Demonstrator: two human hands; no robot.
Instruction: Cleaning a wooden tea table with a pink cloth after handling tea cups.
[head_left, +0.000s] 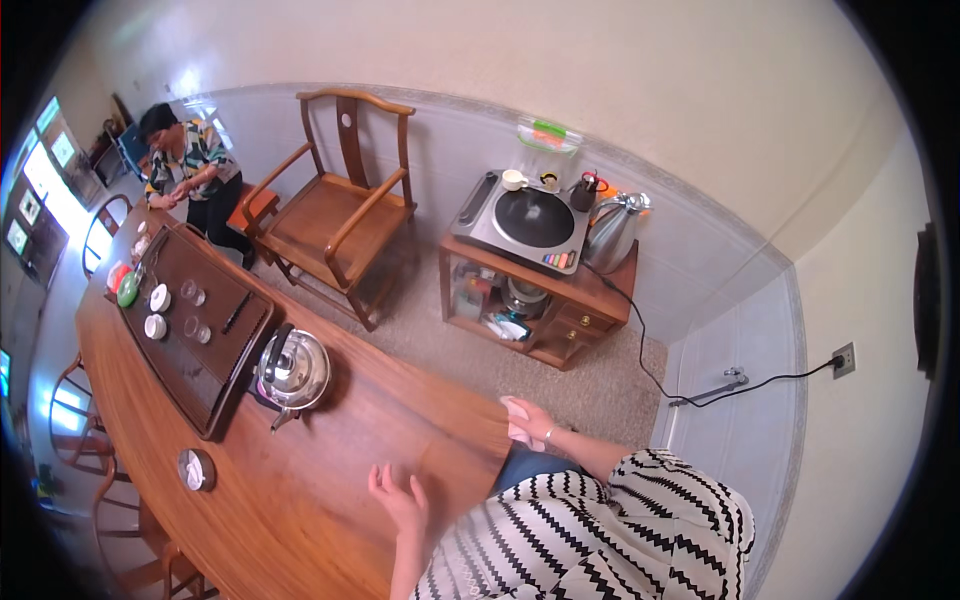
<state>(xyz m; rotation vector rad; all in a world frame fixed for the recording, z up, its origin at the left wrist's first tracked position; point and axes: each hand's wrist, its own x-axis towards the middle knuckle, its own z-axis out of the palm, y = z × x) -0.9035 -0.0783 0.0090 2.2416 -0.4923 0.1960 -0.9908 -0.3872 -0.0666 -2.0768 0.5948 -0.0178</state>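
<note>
My left hand (401, 499) is above the wooden table (375, 420), empty, with its fingers apart. At the table's right edge my right hand (531, 421) grips a pale pink cloth (517, 427). Left of my hands a shiny metal kettle (296, 371) with a black handle stands beside a brown tea tray (199, 375). Small clear cups (193, 292), a white lidded bowl (160, 298), a white cup (155, 327) and a dark stick-like tool (237, 313) lie on the tray. A round ashtray (196, 470) holding something white sits nearer the table's left edge.
Beyond the table are a wooden armchair (337, 217) and a wooden cabinet (540, 300) carrying an electric hot plate (532, 217) and a metal jug (615, 232). A black cord (645, 360) runs to a wall socket (844, 361). Another person (191, 165) sits at the far end.
</note>
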